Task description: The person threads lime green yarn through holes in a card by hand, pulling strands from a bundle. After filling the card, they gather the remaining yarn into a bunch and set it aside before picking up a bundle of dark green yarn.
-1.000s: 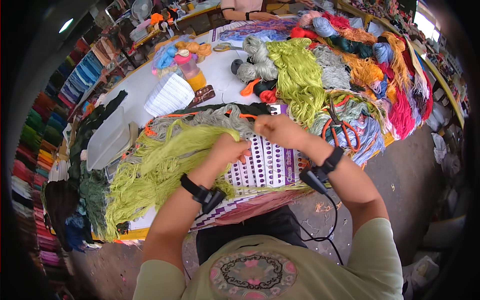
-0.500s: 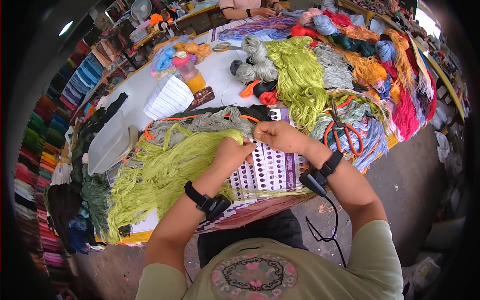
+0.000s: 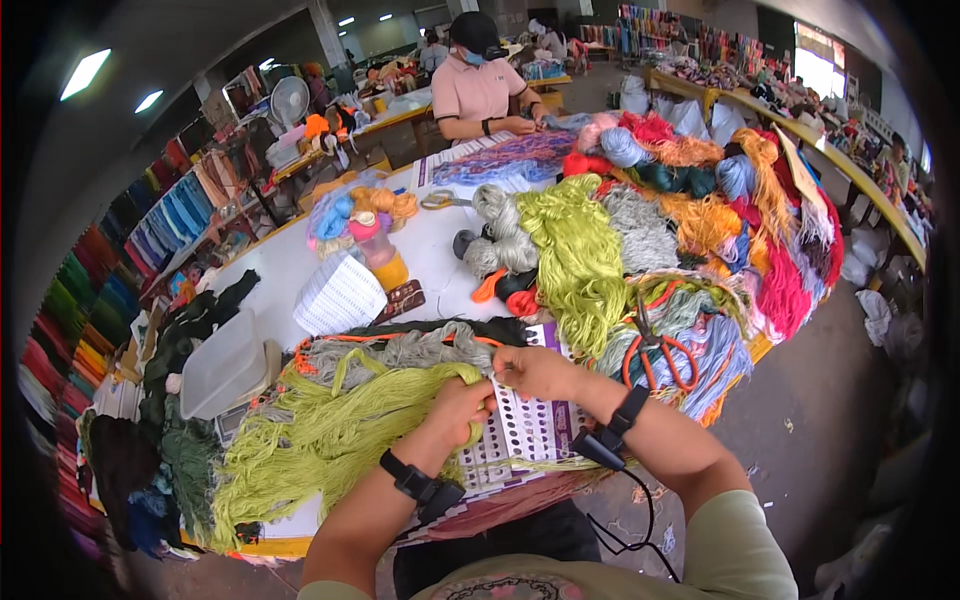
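Observation:
My left hand (image 3: 460,408) is closed on the end of a large hank of lime-green embroidery thread (image 3: 340,430), which spreads out to the left across the table. Close beside it, my right hand (image 3: 535,373) is pinched with fingertips together; any strand between them is too fine to make out. Both hands are over a white and purple thread card (image 3: 527,428) with rows of punched holes. Grey thread (image 3: 395,352) with an orange strand lies just beyond the green hank. Right of my right hand, orange-handled scissors (image 3: 655,362) rest on multicoloured thread.
A second lime-green hank (image 3: 572,255) lies among many coloured skeins at the right. A clear plastic tray (image 3: 225,365), a printed sheet (image 3: 340,297) and a pink-lidded bottle (image 3: 375,245) stand left of centre. Across the table a co-worker (image 3: 480,90) handles something small.
My view has tilted up, so the co-worker and the far room show more. Both hands stay close together over the card, in nearly the same pose.

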A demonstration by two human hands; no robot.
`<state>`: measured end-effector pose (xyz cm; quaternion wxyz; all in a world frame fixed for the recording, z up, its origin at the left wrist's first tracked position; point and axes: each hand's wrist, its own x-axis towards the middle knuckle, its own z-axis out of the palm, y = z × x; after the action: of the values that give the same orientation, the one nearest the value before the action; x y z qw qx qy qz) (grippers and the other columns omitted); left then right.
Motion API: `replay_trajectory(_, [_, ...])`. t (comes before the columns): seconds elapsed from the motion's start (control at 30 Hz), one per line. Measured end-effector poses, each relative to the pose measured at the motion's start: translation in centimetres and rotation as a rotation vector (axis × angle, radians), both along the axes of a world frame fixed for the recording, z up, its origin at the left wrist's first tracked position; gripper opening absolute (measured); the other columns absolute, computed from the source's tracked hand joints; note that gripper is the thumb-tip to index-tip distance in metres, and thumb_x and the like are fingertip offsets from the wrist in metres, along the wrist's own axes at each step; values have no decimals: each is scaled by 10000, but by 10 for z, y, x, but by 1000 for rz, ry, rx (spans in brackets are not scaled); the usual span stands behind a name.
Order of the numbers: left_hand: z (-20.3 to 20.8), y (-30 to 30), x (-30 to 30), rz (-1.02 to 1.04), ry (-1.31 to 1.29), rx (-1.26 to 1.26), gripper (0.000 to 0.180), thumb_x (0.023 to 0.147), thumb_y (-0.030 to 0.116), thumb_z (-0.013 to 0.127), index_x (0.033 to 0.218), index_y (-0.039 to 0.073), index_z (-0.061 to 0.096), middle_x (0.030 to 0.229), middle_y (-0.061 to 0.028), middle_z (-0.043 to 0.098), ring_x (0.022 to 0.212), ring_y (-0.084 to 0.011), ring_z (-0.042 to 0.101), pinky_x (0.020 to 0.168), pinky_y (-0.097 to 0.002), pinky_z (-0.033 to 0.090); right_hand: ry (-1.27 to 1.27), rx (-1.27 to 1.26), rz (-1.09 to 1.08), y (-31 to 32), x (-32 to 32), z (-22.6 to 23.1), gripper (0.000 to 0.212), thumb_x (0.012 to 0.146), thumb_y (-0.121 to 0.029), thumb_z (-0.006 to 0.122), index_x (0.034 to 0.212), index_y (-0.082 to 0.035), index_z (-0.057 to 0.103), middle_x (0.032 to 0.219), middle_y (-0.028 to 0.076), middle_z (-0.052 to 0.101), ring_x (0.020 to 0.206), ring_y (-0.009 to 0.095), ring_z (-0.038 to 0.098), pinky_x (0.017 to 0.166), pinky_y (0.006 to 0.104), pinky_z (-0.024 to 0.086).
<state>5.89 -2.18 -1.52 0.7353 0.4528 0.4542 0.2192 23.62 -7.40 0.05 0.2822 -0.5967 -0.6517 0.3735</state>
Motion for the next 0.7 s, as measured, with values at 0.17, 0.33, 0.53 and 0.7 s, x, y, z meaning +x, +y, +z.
replay_trajectory(0.17, [-3,0,-3,16,-147,-129,60,844,6,597,797,-32,600,673,-97,579,509,-129,497,390,-210,288,123,58,-32,-1,4,-14,151,916,-233,590,963,-90,605,692,93,642,595,203,632,603,349,488])
replay_trajectory(0.33, [3,1,0,-9,-128,-73,85,827,32,614,786,-42,607,674,-107,582,511,-129,502,401,-214,301,-125,277,-6,3,4,-13,118,938,-197,589,1004,-100,581,686,58,612,573,106,556,577,291,467])
replay_trajectory(0.53, [13,11,-30,-115,367,607,101,843,95,589,832,3,631,715,-52,638,499,-117,530,431,-242,368,-24,92,23,0,3,6,152,964,-249,572,1006,-103,563,606,11,554,545,84,522,519,281,442])
replay_trajectory(0.7, [16,18,-67,70,57,394,249,927,210,573,859,-18,644,734,-76,650,531,-116,537,444,-247,376,117,-122,-4,-3,2,13,151,976,-266,559,989,-116,565,618,-33,520,516,53,487,460,227,428])
